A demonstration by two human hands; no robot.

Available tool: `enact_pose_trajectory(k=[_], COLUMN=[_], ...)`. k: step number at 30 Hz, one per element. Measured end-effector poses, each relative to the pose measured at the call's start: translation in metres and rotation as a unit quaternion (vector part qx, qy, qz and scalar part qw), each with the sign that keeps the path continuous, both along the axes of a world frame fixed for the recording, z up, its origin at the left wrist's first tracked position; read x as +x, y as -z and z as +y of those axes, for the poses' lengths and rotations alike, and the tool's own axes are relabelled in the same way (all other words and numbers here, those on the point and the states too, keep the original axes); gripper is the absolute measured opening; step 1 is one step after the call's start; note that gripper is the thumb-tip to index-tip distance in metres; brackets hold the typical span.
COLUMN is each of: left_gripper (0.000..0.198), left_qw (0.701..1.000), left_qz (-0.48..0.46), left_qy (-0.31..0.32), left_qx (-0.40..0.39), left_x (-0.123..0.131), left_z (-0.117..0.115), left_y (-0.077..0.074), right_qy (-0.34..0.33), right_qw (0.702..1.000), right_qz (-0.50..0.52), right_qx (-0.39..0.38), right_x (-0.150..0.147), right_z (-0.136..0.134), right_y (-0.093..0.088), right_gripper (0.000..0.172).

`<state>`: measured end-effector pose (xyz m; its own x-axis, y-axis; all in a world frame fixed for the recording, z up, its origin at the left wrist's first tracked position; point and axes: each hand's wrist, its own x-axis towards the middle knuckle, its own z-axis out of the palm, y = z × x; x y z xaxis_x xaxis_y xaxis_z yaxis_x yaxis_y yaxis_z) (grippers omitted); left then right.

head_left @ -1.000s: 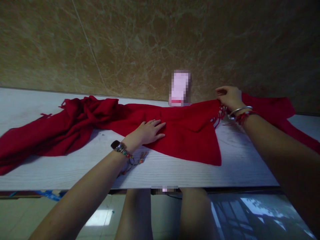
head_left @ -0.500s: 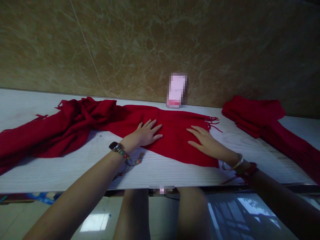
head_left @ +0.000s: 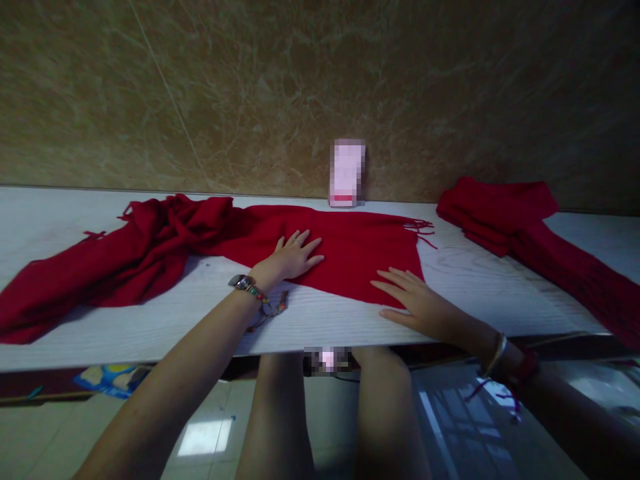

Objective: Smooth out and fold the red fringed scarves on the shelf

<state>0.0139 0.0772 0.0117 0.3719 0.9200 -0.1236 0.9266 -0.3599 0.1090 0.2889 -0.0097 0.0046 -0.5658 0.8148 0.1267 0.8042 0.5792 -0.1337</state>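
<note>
A red scarf (head_left: 350, 250) stretches across the white table, flat in the middle and bunched into folds toward the left. Its fringed end points right. My left hand (head_left: 293, 257) lies on the flat part with fingers spread, and a watch and beaded bracelet sit on that wrist. At the scarf's near right corner, my right hand (head_left: 413, 300) rests with fingers stretched out over the edge of the cloth. Neither hand grips anything.
Another red scarf (head_left: 500, 213), folded at one end, trails toward the right edge of the white table (head_left: 190, 333). A blurred pink phone-like object (head_left: 347, 173) leans on the marbled wall at the back. A blue package (head_left: 113, 380) shows below the table edge.
My right hand has slid toward me, from on the cloth to its near edge. My left hand stays nearly in place on the scarf. The view has shifted slightly.
</note>
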Motion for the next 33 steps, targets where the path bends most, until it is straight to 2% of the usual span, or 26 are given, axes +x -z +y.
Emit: enact_pose_trajectory(k=[2,5,8,12,16,20,23,27,30,33], left_gripper=[0.054,0.053,0.054,0.054,0.054,0.053,0.051,0.062,0.046,0.041], left_qw=[1.000,0.996,0.993,0.993,0.993,0.992,0.979,0.955,0.959,0.967], left_qz=[-0.005,-0.016,-0.009,0.002,-0.003,-0.019,-0.069,-0.119,-0.097,-0.091], left_qy=[0.018,0.076,0.114,0.117,0.113,0.127,0.189,0.272,0.259,0.199], left_qx=[0.021,0.044,0.014,-0.016,-0.020,-0.009,0.002,0.015,0.061,0.133], left_x=[-0.001,-0.001,0.001,0.005,0.005,0.002,0.003,0.014,0.021,0.016], left_z=[0.000,0.000,-0.001,-0.002,-0.001,0.001,-0.005,-0.019,-0.022,-0.014], left_y=[0.001,0.001,0.000,-0.001,0.000,0.000,-0.007,-0.017,-0.017,-0.013], right_qy=[0.005,0.001,0.021,0.104,0.153,0.174,0.205,0.242,0.235,0.239], right_qw=[1.000,0.999,0.998,0.989,0.984,0.980,0.969,0.945,0.944,0.955], right_qz=[-0.015,-0.025,-0.010,0.038,0.047,0.060,0.100,0.201,0.212,0.131], right_qx=[0.025,0.044,0.062,0.095,0.079,0.074,0.095,0.090,0.089,0.114], right_x=[-0.002,0.006,0.019,0.028,0.026,0.033,0.043,0.046,0.040,0.038], right_z=[0.003,0.015,0.025,0.033,0.042,0.051,0.056,0.062,0.063,0.061], right_y=[0.005,0.006,0.005,0.007,0.005,-0.009,-0.024,-0.038,-0.042,-0.049], right_gripper=[0.041,0.050,0.055,0.057,0.058,0.054,0.046,0.042,0.039,0.035])
